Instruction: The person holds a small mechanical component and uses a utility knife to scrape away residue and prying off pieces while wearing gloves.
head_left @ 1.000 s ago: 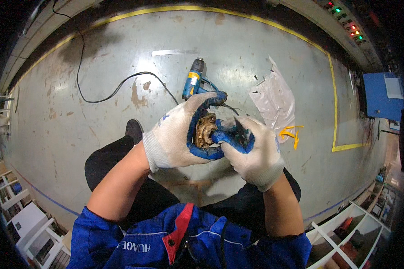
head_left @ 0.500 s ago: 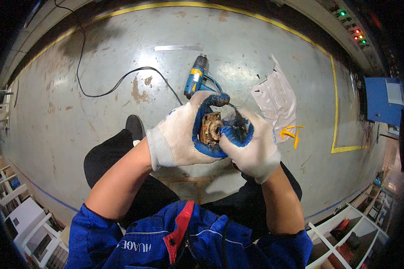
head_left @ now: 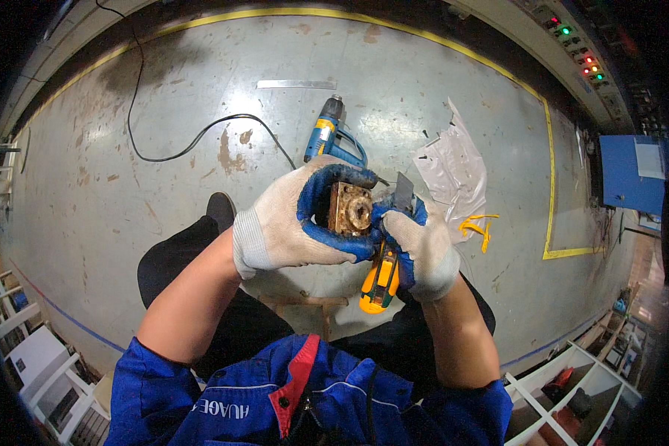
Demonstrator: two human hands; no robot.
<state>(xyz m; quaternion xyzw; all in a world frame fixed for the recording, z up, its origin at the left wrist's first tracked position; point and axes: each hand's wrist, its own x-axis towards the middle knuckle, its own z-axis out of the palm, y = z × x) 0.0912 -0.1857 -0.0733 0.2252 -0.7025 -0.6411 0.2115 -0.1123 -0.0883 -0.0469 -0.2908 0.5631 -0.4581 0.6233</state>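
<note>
My left hand (head_left: 282, 215), in a white glove with blue coated fingers, is closed round a brown, dirty, square-flanged metal part (head_left: 351, 212). A round boss with a hole in its middle faces up from that part. My right hand (head_left: 425, 249), gloved alike, grips a yellow-and-dark utility knife (head_left: 380, 281). Its grey blade sticks up past the fingers, and the handle's end points down toward my lap. Both hands are close together, with the knife just right of the metal part.
Beyond my hands a blue heat gun (head_left: 325, 130) lies on the grey floor, its black cord (head_left: 193, 145) curving left. A flat metal strip (head_left: 296, 84) is farther off. To the right are a white plastic sheet (head_left: 457, 171), yellow strips (head_left: 479, 229) and a blue box (head_left: 632, 172).
My right hand has turned and drawn slightly away from the metal part, so the knife's handle and blade now show. The metal part has tilted a little, its boss facing up more.
</note>
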